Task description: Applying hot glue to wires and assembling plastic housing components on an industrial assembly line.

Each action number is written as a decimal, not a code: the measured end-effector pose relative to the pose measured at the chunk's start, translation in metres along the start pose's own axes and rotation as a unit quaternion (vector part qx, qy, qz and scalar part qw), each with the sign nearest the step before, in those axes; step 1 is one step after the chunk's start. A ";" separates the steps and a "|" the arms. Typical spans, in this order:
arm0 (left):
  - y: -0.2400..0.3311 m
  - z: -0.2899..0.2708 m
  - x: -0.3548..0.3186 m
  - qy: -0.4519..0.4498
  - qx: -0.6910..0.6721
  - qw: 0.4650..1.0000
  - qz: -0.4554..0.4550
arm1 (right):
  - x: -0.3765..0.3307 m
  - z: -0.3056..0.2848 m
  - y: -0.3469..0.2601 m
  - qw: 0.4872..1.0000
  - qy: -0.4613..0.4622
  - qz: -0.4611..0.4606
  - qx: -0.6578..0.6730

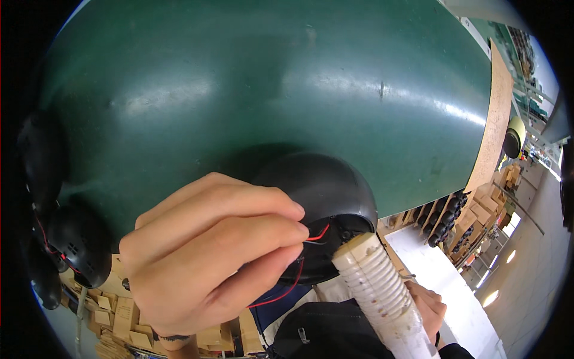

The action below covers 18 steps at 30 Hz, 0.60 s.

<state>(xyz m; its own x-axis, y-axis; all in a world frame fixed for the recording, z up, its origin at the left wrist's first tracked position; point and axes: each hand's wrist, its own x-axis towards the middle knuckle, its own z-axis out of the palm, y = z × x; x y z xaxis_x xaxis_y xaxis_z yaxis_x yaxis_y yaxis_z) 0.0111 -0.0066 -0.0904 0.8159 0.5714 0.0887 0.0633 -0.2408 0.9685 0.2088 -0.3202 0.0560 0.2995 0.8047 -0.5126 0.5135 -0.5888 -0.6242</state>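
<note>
My left hand (221, 257) is closed in a pinch on thin red and dark wires (315, 237). They run at the open side of a rounded black plastic housing (320, 182), which sits at the near edge of the green table (251, 78). A whitish ribbed hose (376, 287) rises from the lower right, its end close to the housing's opening and covering part of it. Partly behind that hose is my right hand (427, 305), its fingers curled. What it grips is hidden; a thin metal piece (409, 276) shows near its fingers.
More black housings (81, 245) with red wires lie along the left edge. Cardboard boxes (125, 317) are below left. A rack of black round parts (442, 218) and more boxes (484, 209) stand at the right, past a wooden board (493, 119) along the table's side.
</note>
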 end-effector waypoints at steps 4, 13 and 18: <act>0.001 -0.002 -0.002 0.003 -0.019 0.999 -0.028 | -0.085 -0.052 0.039 0.997 0.018 0.062 0.035; -0.009 -0.022 -0.038 -0.099 -0.006 0.988 -0.120 | -0.452 -0.147 0.148 0.972 0.093 0.167 0.135; -0.005 0.002 -0.025 -0.153 0.107 0.975 -0.122 | -0.129 0.005 0.114 0.940 0.177 0.139 0.255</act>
<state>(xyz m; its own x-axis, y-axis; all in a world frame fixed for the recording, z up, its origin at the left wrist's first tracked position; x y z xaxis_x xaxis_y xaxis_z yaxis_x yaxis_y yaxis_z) -0.0088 -0.0215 -0.0976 0.8928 0.3794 -0.2427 0.3681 -0.3043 0.8786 0.2245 -0.4915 0.0478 0.6605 0.5357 -0.5260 -0.0504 -0.6674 -0.7430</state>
